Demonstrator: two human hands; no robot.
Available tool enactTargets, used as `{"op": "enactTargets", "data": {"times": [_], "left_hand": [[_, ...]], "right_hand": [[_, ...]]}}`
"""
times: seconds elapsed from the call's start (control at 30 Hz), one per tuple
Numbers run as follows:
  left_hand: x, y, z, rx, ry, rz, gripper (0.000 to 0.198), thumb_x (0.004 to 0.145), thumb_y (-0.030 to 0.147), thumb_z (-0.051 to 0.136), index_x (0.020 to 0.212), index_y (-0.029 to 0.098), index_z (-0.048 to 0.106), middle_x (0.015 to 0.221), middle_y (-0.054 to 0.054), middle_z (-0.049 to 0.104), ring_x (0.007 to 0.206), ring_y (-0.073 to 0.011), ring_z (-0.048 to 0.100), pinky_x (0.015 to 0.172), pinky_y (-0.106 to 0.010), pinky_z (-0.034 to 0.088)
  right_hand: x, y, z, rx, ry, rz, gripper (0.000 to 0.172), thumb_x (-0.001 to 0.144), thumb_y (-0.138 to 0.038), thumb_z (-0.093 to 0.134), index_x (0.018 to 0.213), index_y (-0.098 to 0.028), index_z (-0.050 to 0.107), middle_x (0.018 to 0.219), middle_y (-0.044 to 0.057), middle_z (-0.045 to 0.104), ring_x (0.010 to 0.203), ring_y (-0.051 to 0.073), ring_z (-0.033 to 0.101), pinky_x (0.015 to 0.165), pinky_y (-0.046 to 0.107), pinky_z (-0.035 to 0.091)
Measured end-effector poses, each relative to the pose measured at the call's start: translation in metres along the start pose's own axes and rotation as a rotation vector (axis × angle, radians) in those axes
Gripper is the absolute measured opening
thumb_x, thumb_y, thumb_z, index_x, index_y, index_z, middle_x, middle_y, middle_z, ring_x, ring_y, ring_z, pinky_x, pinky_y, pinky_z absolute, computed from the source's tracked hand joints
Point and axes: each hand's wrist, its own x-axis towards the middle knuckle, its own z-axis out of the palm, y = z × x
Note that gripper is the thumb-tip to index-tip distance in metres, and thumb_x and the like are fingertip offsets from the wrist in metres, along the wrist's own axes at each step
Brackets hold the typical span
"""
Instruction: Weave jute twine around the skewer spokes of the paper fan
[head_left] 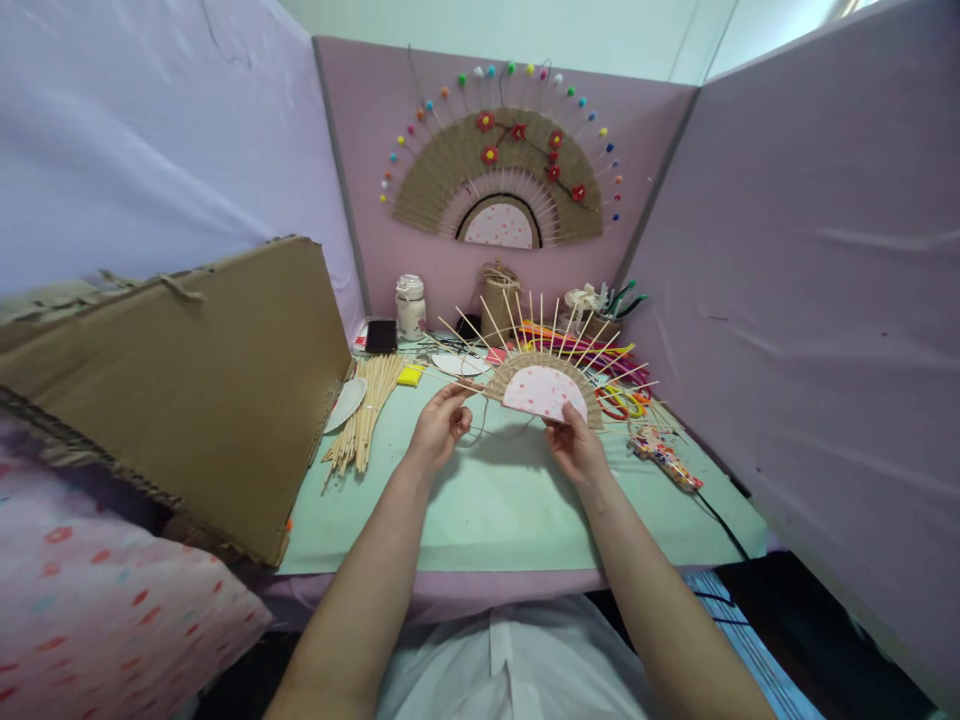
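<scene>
A half-round fan (544, 390) with a pink spotted centre, a woven twine band and thin sticks spreading out from it is held above the table. My right hand (576, 445) grips its lower edge, thumb on the spotted centre. At the fan's left end, my left hand (442, 425) has its fingers curled and pinched at the twine near the outer stick. A loose loop of twine (480, 432) hangs between the hands, below the fan.
Left on the green table (480, 520) lie a bundle of sticks (367, 420) and a cardboard sheet (225, 400). A glue gun (667, 460) and scissors (622, 402) are at right. Behind stand a jar (410, 308) and twine roll (500, 305); a large fan (442, 165) hangs above.
</scene>
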Motion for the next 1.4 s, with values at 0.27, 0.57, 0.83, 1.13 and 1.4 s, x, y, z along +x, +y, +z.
{"op": "enactTargets", "data": {"times": [0.27, 0.57, 0.83, 1.13, 1.4], "left_hand": [[-0.003, 0.0014, -0.0003, 0.013, -0.009, -0.027, 0.041, 0.064, 0.028, 0.077, 0.101, 0.017, 0.061, 0.074, 0.002, 0.061, 0.049, -0.0038, 0.048, 0.042, -0.014, 0.028], [-0.0006, 0.0034, -0.007, -0.015, 0.161, 0.095, 0.034, 0.061, 0.031, 0.079, 0.085, 0.016, 0.061, 0.07, 0.004, 0.053, 0.048, -0.001, 0.037, 0.04, -0.014, 0.019], [-0.0003, 0.0031, -0.0057, 0.009, 0.235, 0.146, 0.032, 0.059, 0.031, 0.078, 0.083, 0.016, 0.063, 0.066, 0.004, 0.053, 0.047, -0.002, 0.038, 0.041, -0.015, 0.021], [-0.001, 0.004, -0.0052, 0.016, 0.283, 0.163, 0.024, 0.061, 0.027, 0.075, 0.079, 0.015, 0.064, 0.063, 0.004, 0.052, 0.045, -0.002, 0.037, 0.04, -0.016, 0.017], [-0.0022, 0.0051, -0.0066, 0.019, 0.273, 0.168, 0.024, 0.064, 0.028, 0.073, 0.081, 0.015, 0.065, 0.058, 0.006, 0.05, 0.039, -0.0001, 0.025, 0.039, -0.017, 0.013]], "right_hand": [[-0.0008, 0.0002, -0.0002, 0.011, 0.014, 0.0, 0.024, 0.069, -0.018, 0.08, 0.089, -0.019, 0.068, 0.072, -0.005, 0.074, 0.054, 0.009, 0.066, 0.042, 0.014, 0.052], [-0.0015, -0.0003, -0.0001, 0.003, -0.006, -0.004, 0.024, 0.069, -0.02, 0.08, 0.09, -0.021, 0.067, 0.077, -0.006, 0.075, 0.056, 0.009, 0.067, 0.041, 0.013, 0.052], [0.0005, 0.0006, -0.0021, 0.006, 0.008, -0.007, 0.022, 0.07, -0.019, 0.08, 0.088, -0.02, 0.067, 0.076, -0.005, 0.074, 0.056, 0.009, 0.067, 0.042, 0.014, 0.052], [0.0029, 0.0012, -0.0052, 0.026, 0.032, -0.026, 0.021, 0.072, -0.017, 0.078, 0.089, -0.021, 0.067, 0.081, -0.005, 0.075, 0.062, 0.009, 0.067, 0.054, 0.016, 0.058], [0.0031, 0.0013, -0.0054, 0.023, 0.028, -0.039, 0.025, 0.071, -0.017, 0.078, 0.093, -0.022, 0.067, 0.085, -0.005, 0.075, 0.068, 0.01, 0.068, 0.06, 0.019, 0.06]]}}
